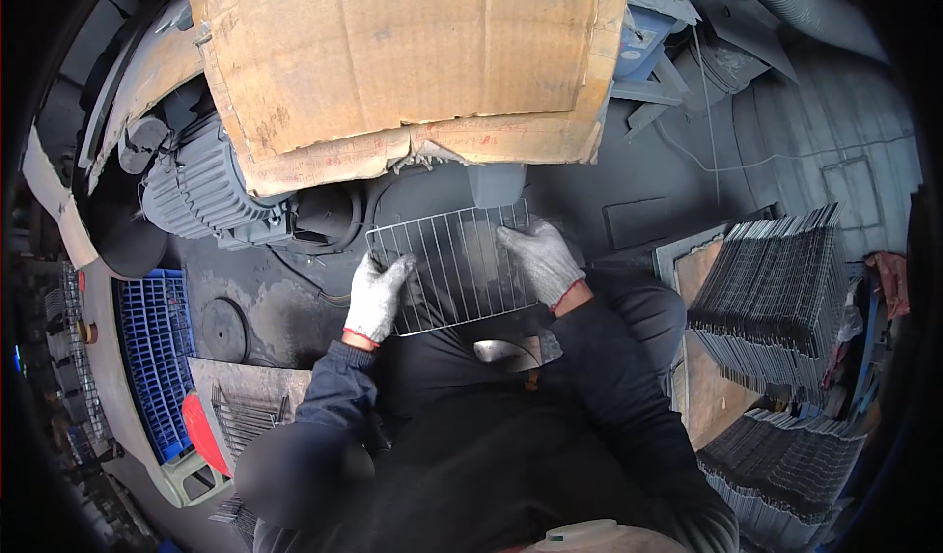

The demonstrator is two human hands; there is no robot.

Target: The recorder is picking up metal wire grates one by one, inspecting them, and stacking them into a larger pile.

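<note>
Between my two gloved hands is a rectangular metal wire rack (454, 270) with parallel bars, tilted slightly and held over my lap. My left hand (378, 296), in a white knit glove with a red cuff, grips its left side with the thumb over the bars. At the rack's upper right, my right hand (543, 260), in a greyer glove of the same sort, closes on the edge with the thumb on top. Just above the rack, a grey block-shaped part (498, 186) sticks out from under a large cardboard sheet (393, 52).
Tall stacks of wire racks (771, 298) stand on the right, with more racks (781, 465) nearer me. At left are a grey finned motor (211, 185), a blue plastic crate (157, 357), a round disc (225, 329) on the floor and loose racks (250, 420) beside a red object (201, 433).
</note>
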